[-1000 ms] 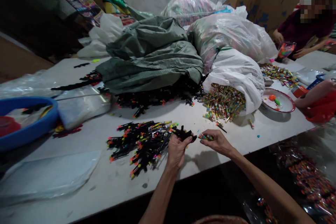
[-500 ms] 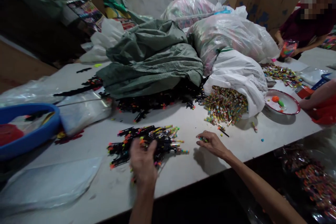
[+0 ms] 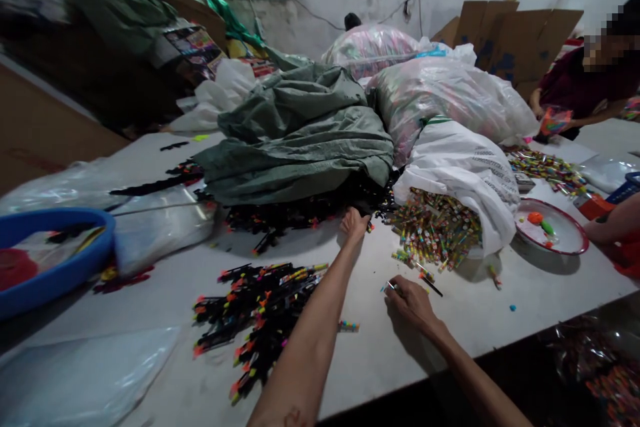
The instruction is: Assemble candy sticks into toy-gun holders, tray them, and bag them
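My left hand (image 3: 356, 223) reaches to the front edge of a heap of black plastic toy guns (image 3: 280, 217) with orange tips, which spills from under a green sack (image 3: 300, 140). Its fingers are curled at a black piece, partly hidden. Over the white table, my right hand (image 3: 413, 303) is closed on a small clear tube (image 3: 391, 285) whose end sticks out by the thumb. A pile of black toy guns with bead-filled tubes (image 3: 260, 307) lies under and left of my left forearm. Loose bead-filled tubes (image 3: 435, 227) pour from a white sack (image 3: 460, 153).
A blue basin (image 3: 95, 217) and clear plastic bags (image 3: 90, 373) are at the left. At the right stands a red-rimmed dish (image 3: 583, 247). Large stuffed bags (image 3: 450, 87) fill the back. Another person (image 3: 565, 87) works at the far right.
My left hand has moved from the near pile up and away to the heap by the green sack. My right hand stays close to its place, still closed. The view has tilted up.
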Demonstrator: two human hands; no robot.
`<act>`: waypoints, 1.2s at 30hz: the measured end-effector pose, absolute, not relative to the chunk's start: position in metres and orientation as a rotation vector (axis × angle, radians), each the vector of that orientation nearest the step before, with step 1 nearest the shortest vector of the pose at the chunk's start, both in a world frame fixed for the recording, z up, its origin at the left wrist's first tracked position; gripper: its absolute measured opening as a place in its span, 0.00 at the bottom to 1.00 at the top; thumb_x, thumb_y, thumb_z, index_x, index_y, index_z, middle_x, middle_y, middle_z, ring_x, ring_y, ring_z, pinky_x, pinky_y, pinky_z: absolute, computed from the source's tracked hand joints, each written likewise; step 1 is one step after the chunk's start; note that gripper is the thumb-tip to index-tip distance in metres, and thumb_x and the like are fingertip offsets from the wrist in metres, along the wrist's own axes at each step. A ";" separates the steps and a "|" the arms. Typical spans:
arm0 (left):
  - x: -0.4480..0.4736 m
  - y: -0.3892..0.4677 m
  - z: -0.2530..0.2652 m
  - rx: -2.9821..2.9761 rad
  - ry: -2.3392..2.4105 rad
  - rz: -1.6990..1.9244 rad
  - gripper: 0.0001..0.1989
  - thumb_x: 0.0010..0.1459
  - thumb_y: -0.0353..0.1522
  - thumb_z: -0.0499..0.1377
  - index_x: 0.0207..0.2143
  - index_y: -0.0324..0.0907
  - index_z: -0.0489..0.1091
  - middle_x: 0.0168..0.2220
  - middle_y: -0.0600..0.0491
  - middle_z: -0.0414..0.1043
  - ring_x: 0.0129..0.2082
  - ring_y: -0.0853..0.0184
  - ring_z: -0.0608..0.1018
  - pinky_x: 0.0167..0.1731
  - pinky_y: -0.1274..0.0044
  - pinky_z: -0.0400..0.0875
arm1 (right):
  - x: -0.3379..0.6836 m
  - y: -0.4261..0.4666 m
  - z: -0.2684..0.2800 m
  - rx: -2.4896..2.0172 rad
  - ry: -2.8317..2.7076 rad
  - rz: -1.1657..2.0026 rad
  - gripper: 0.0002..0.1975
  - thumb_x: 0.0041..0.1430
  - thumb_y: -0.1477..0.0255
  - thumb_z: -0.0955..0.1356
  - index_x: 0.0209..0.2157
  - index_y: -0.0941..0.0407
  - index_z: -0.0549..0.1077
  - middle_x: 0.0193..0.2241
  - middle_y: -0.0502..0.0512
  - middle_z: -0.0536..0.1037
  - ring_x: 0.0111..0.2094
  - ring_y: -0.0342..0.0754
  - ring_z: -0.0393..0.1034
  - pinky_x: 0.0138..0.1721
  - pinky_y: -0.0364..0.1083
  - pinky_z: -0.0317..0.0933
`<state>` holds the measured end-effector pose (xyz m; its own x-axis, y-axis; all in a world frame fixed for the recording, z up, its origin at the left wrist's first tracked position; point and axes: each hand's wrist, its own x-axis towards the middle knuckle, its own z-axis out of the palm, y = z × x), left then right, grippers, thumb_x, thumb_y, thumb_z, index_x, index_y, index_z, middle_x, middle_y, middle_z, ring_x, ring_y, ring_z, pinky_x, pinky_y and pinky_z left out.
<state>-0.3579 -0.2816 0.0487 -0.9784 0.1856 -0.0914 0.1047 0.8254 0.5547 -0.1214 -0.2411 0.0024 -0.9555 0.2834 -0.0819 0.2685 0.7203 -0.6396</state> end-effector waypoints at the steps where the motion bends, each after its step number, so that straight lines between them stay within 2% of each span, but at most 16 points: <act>1: -0.359 -0.281 0.045 0.213 2.857 0.860 0.20 0.49 0.33 0.60 0.45 0.36 0.66 0.46 0.35 0.70 0.49 0.50 0.73 0.43 0.67 0.66 | -0.122 -0.240 0.002 -0.478 -2.881 1.096 0.14 0.62 0.64 0.59 0.37 0.55 0.72 0.30 0.54 0.77 0.33 0.48 0.70 0.30 0.42 0.51; 4: -0.347 -0.289 0.040 0.248 2.815 0.878 0.20 0.46 0.27 0.60 0.44 0.38 0.65 0.44 0.40 0.72 0.46 0.54 0.75 0.40 0.71 0.66 | -0.125 -0.234 0.000 -0.454 -2.736 1.285 0.12 0.59 0.65 0.62 0.33 0.56 0.73 0.31 0.55 0.76 0.34 0.48 0.69 0.33 0.43 0.53; 7: -0.313 -0.310 0.041 0.433 2.724 0.940 0.20 0.46 0.24 0.57 0.44 0.41 0.65 0.41 0.48 0.74 0.42 0.61 0.75 0.38 0.75 0.65 | -0.125 -0.226 0.003 -0.424 -2.409 1.742 0.13 0.56 0.62 0.63 0.30 0.57 0.72 0.29 0.54 0.75 0.32 0.46 0.68 0.31 0.42 0.57; 10: -0.262 -0.339 0.042 0.698 2.523 1.006 0.20 0.47 0.24 0.55 0.44 0.43 0.66 0.35 0.56 0.74 0.35 0.69 0.75 0.35 0.80 0.65 | -0.119 -0.221 0.018 -0.599 -2.022 2.163 0.15 0.54 0.60 0.65 0.37 0.57 0.70 0.22 0.48 0.70 0.22 0.42 0.64 0.20 0.39 0.52; 12: -0.227 -0.357 0.041 0.853 2.350 1.039 0.17 0.50 0.27 0.55 0.44 0.43 0.67 0.30 0.58 0.73 0.30 0.70 0.73 0.30 0.81 0.64 | -0.113 -0.219 0.032 -0.644 -1.854 2.277 0.17 0.52 0.63 0.65 0.43 0.56 0.67 0.20 0.45 0.68 0.18 0.39 0.59 0.16 0.37 0.48; 14: -0.199 -0.371 0.040 0.948 2.179 1.062 0.10 0.55 0.34 0.53 0.39 0.42 0.69 0.26 0.58 0.70 0.26 0.71 0.70 0.27 0.81 0.62 | -0.107 -0.220 0.042 -0.563 -1.824 2.312 0.18 0.52 0.65 0.65 0.46 0.56 0.66 0.20 0.44 0.69 0.16 0.37 0.55 0.15 0.37 0.48; 16: -0.178 -0.380 0.040 0.980 2.081 1.071 0.14 0.58 0.39 0.50 0.31 0.40 0.69 0.23 0.57 0.67 0.24 0.71 0.69 0.25 0.81 0.60 | -0.103 -0.222 0.047 -0.494 -1.850 2.313 0.15 0.52 0.65 0.66 0.42 0.57 0.68 0.19 0.44 0.70 0.14 0.36 0.53 0.15 0.37 0.46; 18: -0.164 -0.385 0.042 0.992 2.092 1.063 0.16 0.60 0.40 0.47 0.28 0.40 0.68 0.23 0.56 0.67 0.25 0.70 0.69 0.26 0.80 0.60 | -0.100 -0.226 0.046 -0.531 -1.806 2.295 0.13 0.51 0.64 0.68 0.36 0.57 0.67 0.18 0.44 0.71 0.12 0.35 0.52 0.13 0.36 0.45; 21: -0.152 -0.388 0.051 1.031 2.165 1.021 0.14 0.60 0.37 0.47 0.32 0.42 0.69 0.26 0.55 0.69 0.27 0.69 0.71 0.28 0.80 0.60 | -0.096 -0.234 0.044 -0.609 -1.632 2.285 0.16 0.48 0.64 0.70 0.34 0.56 0.63 0.17 0.43 0.71 0.11 0.35 0.54 0.13 0.36 0.46; 25: -0.143 -0.391 0.065 1.028 2.278 0.927 0.16 0.61 0.39 0.46 0.34 0.44 0.70 0.27 0.54 0.71 0.27 0.68 0.72 0.28 0.80 0.59 | -0.092 -0.247 0.050 -0.566 -1.494 2.362 0.19 0.48 0.63 0.71 0.38 0.55 0.62 0.20 0.45 0.74 0.13 0.37 0.61 0.14 0.37 0.52; 30: -0.136 -0.394 0.071 1.020 2.380 0.821 0.17 0.62 0.40 0.45 0.34 0.45 0.72 0.27 0.54 0.72 0.27 0.68 0.73 0.27 0.80 0.58 | -0.087 -0.255 0.055 -0.524 -1.481 2.420 0.16 0.49 0.63 0.71 0.32 0.56 0.64 0.20 0.47 0.74 0.14 0.38 0.64 0.15 0.37 0.55; 36: -0.134 -0.399 0.070 0.998 2.402 0.814 0.17 0.63 0.38 0.45 0.34 0.45 0.72 0.27 0.54 0.73 0.27 0.69 0.73 0.27 0.81 0.57 | -0.084 -0.257 0.054 -0.489 -1.472 2.464 0.15 0.50 0.63 0.71 0.32 0.56 0.63 0.22 0.47 0.75 0.15 0.39 0.66 0.15 0.37 0.57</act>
<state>-0.1340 -0.3993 0.0703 -0.6580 0.7386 -0.1467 0.4971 0.5723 0.6522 -0.0842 -0.2575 0.0542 -0.9178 0.3610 -0.1652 -0.0256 -0.4693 -0.8827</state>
